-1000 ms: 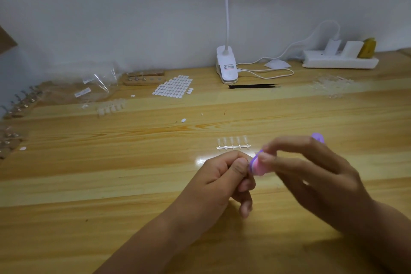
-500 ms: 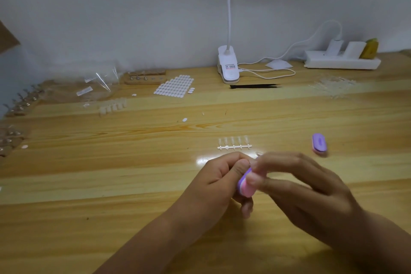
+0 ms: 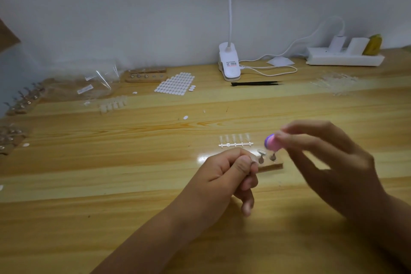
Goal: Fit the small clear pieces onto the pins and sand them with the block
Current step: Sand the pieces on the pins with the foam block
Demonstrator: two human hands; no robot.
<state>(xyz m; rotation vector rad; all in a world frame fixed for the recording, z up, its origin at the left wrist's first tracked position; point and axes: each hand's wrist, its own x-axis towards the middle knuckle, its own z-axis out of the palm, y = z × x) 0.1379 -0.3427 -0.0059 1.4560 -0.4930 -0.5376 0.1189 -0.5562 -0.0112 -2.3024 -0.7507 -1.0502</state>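
Sanding block (image 3: 271, 143), pink with a purple face, is pinched between the thumb and fingertips of the right hand (image 3: 329, 162) just right of centre frame, blurred and poised just above a small wooden pin holder (image 3: 272, 165) on the bench (image 3: 111, 184). Two metal pins (image 3: 260, 155) stand bare in the holder. The left hand (image 3: 226, 173), fingers curled, pinches between thumb and forefinger what looks like a clear piece (image 3: 252, 158) at the holder's left end; whether it is seated on a pin is too small to tell. A strip of spare clear pieces (image 3: 235, 141) lies just beyond the holder, towards the top of the frame. The step in hand appears to be sanding one fitted piece. The next move likely calls for bringing the block down flat against that piece and stroking lightly while the left hand steadies it, since pressing hard could knock it off.
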